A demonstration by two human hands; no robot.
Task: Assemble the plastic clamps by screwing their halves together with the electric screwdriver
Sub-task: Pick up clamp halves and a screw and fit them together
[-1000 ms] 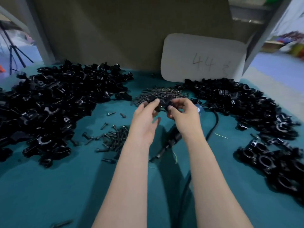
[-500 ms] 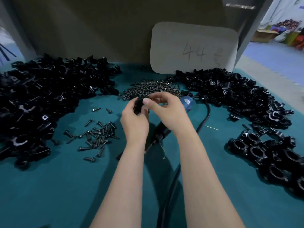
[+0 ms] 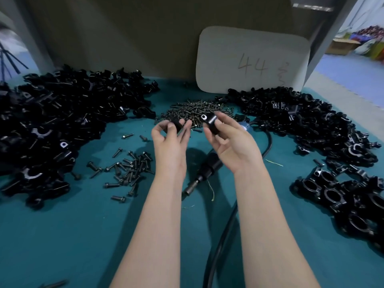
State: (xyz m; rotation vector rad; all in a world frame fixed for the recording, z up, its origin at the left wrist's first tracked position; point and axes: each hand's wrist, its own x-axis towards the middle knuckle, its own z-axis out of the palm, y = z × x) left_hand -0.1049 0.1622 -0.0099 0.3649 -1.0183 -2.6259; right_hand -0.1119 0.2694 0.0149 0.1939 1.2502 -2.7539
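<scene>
Two glossy black halves in pinching fingers: left half (image 3: 177, 124), left hand (image 3: 168, 146); right half (image 3: 209, 122), right hand (image 3: 234, 144).

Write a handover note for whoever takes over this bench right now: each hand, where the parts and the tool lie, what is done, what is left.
Left hand pinches one black clamp half. Right hand holds a second half. The two halves are apart.
The screwdriver lies on the table between the forearms, in neither hand.
Screws are heaped behind the hands, and bolts lie left of the left arm.
Loose halves sit in a left pile and a back right pile.
Done: joined clamps at right.
Left: mate the held halves, screw them together, then work through the piles.
</scene>
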